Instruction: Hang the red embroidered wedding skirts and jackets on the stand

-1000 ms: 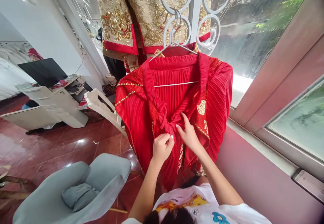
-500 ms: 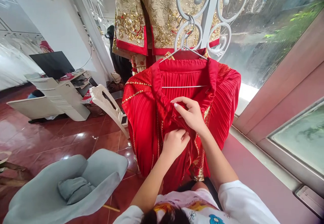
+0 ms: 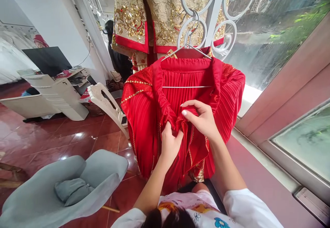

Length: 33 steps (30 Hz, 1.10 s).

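Note:
A red pleated skirt [image 3: 144, 128] with a gathered waistband and gold beaded trim hangs in front of me on a wire hanger [image 3: 187, 87]. My left hand [image 3: 170, 143] pinches the front of the waistband from below, thumb and fingers closed on the bunched cloth. Just to its right, my right hand [image 3: 202, 120] curls over the same waistband. Its thumb and forefinger tips sit a little apart against the red fabric, and its other fingers are partly hidden behind the hand and cloth.
Above the skirt hangs a gold-embroidered beige garment [image 3: 167, 18] by a white scrolled metal rack [image 3: 215, 11]. A grey armchair [image 3: 103, 166] and a white chair [image 3: 103, 101] stand left, before a desk with a monitor [image 3: 47, 60]. A person [image 3: 120, 58] is behind; a glass door [image 3: 304, 142] is right.
My left hand has moved up and left onto the gathered waistband edge, its thumb now showing. The right hand has shifted slightly right. The bunched front has spread a little.

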Available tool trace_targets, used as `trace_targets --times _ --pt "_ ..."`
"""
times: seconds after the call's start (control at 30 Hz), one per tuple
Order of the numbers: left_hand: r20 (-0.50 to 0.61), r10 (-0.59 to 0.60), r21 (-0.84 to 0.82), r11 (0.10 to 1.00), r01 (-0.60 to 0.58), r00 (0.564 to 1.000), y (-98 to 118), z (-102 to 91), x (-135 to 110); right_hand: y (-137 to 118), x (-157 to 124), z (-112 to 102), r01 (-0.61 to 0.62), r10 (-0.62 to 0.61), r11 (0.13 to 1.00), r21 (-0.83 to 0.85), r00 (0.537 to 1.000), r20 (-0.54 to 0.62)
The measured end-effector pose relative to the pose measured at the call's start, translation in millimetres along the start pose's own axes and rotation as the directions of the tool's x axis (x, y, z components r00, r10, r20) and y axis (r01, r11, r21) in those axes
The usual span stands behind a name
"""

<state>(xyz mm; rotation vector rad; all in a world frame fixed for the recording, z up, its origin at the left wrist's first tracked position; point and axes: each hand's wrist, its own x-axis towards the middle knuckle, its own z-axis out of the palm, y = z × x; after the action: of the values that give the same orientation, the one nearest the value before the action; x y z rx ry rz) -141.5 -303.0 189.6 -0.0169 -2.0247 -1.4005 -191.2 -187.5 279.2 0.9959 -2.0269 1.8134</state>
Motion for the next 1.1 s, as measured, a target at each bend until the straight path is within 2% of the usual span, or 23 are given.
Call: trace_targets --times 0.1,0.2,0.27,0.33,0.43,0.53,0.63,0.77,0.87,0.93,1.0,1.1 --pt "-0.016 0.021 -0.045 0.999 -0.021 1.0 3.6 -0.8 -0.3 5.4 2.9 2.4 0.011 -0.01 1.0 -0.017 0.998 0.064" --pt "-0.006 0.032 -0.029 0.999 -0.032 0.999 7.2 -5.2 -0.2 14.3 3.0 12.0 -0.014 0.012 0.999 0.044 0.999 0.032" --pt "0.017 0.015 0.007 1.0 -0.015 1.0 9.0 -9.4 0.0 19.9 1.4 21.1 -0.026 0.031 0.988 0.152 0.999 -0.029" --pt "0.048 -0.007 0.052 0.999 0.005 0.999 10.8 -13.1 -0.3 23.0 -0.5 30.0 0.015 0.018 0.973 0.232 0.99 -0.139" --pt "0.087 -0.039 0.1 0.995 0.03 0.995 13.1 -15.3 -2.3 22.4 -2.0 39.1 0.121 -0.051 0.967 0.224 0.955 -0.294" --pt "0.001 -0.08 0.082 0.993 0.08 0.997 12.5 -14.4 -4.5 18.5 -2.0 42.8 0.126 -0.065 0.97 0.206 0.958 -0.279" --pt "-0.051 -0.055 0.012 0.998 0.055 0.997 9.3 -16.4 -3.8 16.1 -0.8 44.6 0.08 -0.025 0.972 0.219 0.969 -0.246" --pt "0.105 -0.002 0.019 1.0 0.0 0.994 8.6 -24.5 1.0 16.3 3.6 49.6 0.079 -0.011 0.973 0.217 0.954 -0.299" --pt "0.188 0.007 -0.033 0.999 -0.001 0.982 11.3 -28.4 3.8 14.6 5.5 50.7 0.137 -0.089 0.984 0.115 0.932 -0.35" --pt "0.176 0.013 -0.072 0.997 0.0 0.984 12.7 -29.7 4.4 11.2 3.1 46.0 0.187 -0.18 0.982 0.004 0.951 -0.251" --pt "0.158 0.011 -0.107 0.994 0.006 0.987 12.8 -31.1 4.1 6.9 -2.7 37.1 0.272 -0.278 0.957 -0.1 0.959 -0.048" --pt "0.156 0.018 -0.142 0.99 0.005 0.988 11.0 -33.6 3.0 1.6 -14.2 22.7 0.38 -0.338 0.908 -0.177 0.914 0.224"
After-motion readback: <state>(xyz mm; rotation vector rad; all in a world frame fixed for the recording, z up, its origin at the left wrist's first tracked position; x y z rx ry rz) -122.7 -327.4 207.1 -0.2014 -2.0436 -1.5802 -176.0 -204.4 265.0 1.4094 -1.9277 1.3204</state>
